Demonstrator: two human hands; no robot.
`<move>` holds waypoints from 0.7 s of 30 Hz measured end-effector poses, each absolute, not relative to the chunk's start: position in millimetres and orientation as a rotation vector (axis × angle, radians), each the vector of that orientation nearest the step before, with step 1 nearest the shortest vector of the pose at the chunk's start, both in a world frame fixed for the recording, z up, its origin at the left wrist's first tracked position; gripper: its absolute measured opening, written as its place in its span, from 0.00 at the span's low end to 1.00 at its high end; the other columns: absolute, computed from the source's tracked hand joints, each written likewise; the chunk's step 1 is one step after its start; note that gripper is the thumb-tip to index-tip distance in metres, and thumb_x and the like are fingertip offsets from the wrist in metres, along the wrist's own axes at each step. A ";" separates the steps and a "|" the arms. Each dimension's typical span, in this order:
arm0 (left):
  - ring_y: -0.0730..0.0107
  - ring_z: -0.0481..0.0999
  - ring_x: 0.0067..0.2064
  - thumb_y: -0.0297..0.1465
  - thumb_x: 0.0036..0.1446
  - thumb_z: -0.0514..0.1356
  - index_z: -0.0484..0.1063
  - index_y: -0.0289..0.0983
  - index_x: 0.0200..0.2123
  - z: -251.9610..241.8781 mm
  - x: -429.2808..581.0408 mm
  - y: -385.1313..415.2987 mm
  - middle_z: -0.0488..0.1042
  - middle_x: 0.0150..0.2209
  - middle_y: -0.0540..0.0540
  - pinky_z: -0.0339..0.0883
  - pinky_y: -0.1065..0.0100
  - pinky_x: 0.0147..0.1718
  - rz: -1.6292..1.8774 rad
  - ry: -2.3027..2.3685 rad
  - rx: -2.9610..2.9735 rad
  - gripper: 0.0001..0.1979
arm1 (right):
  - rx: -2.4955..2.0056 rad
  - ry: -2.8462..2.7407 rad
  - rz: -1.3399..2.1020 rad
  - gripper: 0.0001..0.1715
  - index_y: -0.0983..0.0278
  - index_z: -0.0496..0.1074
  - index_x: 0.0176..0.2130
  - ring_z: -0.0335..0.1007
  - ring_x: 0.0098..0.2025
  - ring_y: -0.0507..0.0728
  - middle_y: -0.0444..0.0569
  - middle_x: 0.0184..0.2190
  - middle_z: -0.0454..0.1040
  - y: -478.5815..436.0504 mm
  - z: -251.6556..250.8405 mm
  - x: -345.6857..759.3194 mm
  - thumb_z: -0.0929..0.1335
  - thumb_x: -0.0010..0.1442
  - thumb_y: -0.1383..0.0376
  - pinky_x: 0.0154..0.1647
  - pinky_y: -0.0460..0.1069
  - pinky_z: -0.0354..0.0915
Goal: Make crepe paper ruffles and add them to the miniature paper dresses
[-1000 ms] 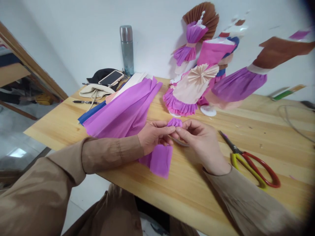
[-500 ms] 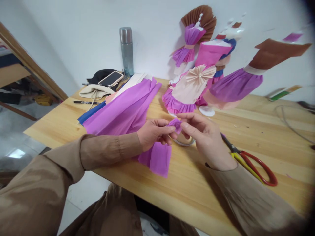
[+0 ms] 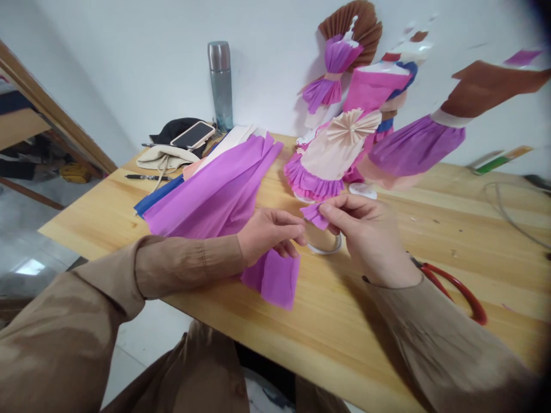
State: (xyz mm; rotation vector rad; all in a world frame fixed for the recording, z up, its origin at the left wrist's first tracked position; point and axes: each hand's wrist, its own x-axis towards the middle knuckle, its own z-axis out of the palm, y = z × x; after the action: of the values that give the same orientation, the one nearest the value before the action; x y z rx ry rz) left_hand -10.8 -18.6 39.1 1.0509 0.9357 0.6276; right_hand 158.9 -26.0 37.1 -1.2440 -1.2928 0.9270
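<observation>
Between the thumb and fingers of my right hand point(image 3: 365, 232) is a small pleated piece of purple crepe paper point(image 3: 315, 216). My left hand point(image 3: 272, 234) is just left of that piece, thumb and forefinger close together with nothing visible between them. Below the piece lies a ring-shaped roll point(image 3: 325, 248), partly covered by my right hand. Long folded sheets of purple crepe paper point(image 3: 206, 201) spread under and behind my left hand, with a purple strip point(image 3: 278, 281) toward the table's front. Red-handled scissors point(image 3: 456, 287) lie by my right wrist, partly hidden by the sleeve.
Several small dress forms in paper dresses stand at the back, one with a pink dress point(image 3: 374, 94), one with a brown bodice point(image 3: 482, 89). A steel flask point(image 3: 220, 86), a phone point(image 3: 193, 135), a pouch point(image 3: 167, 158) and a pen point(image 3: 146, 177) are at back left on the wooden table point(image 3: 344, 327).
My left fingers have let go of the small purple piece. My right hand now holds it alone, a little higher and to the right. My right sleeve covers more of the scissors.
</observation>
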 end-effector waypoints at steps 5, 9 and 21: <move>0.80 0.72 0.24 0.29 0.52 0.67 0.77 0.33 0.41 42.4 -10.6 -14.1 0.76 0.27 0.51 0.65 0.79 0.19 0.855 0.931 1.211 0.12 | -1.232 -1.374 0.932 0.11 0.62 0.75 0.23 0.63 0.20 0.50 0.44 0.19 0.73 -26.6 34.5 156.7 0.74 0.49 0.59 0.21 0.47 0.61; 0.81 0.70 0.21 0.27 0.51 0.67 0.74 0.32 0.25 40.4 -6.8 -10.3 0.70 0.18 0.53 0.64 0.79 0.19 0.791 0.955 1.237 0.07 | -1.223 -1.393 0.924 0.10 0.62 0.75 0.23 0.65 0.22 0.50 0.44 0.20 0.74 -27.5 32.3 154.4 0.74 0.50 0.59 0.23 0.47 0.62; 0.83 0.70 0.20 0.22 0.56 0.62 0.73 0.31 0.26 35.9 -0.1 5.8 0.71 0.19 0.54 0.64 0.79 0.19 0.862 0.968 1.141 0.06 | -1.250 -1.388 0.771 0.18 0.63 0.75 0.42 0.64 0.23 0.51 0.41 0.23 0.70 -28.7 22.9 159.2 0.73 0.52 0.57 0.25 0.49 0.61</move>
State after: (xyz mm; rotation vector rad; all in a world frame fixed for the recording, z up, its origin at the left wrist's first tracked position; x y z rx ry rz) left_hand -0.1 5.8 35.9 1.1411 0.9678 0.8620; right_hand 159.2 -28.7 22.9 -1.2501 -1.3884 0.7705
